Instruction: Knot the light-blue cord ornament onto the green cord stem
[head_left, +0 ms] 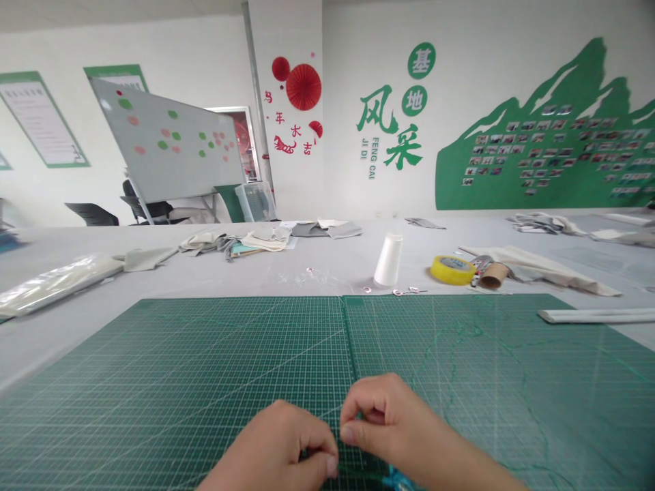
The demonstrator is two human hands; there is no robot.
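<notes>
Green thread (364, 473) — nearly crosswise — runs rightward from left hand (289, 443).

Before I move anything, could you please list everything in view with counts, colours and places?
cutting mats: two, green, side by side
table: one, light grey, under mats
thread: count unclear, green, right mat
partly hidden item: one, blue, below right hand
thread cone: one, white, behind right mat
tape roll: one, yellow, right of cone
cardboard tube: one, brown, beside tape
cloth pieces: several, grey and cream, across table
wrapped bundle: one, whitish, table's left
whiteboard: one, whitish, behind table
chairs: at least two, black, near whiteboard
plastic box: one, clear, right of whiteboard
paper fans: three, red, pillar
mountain decal: one, green, right wall
left hand: one, bare, over left mat
right hand: one, bare, over right mat
</notes>
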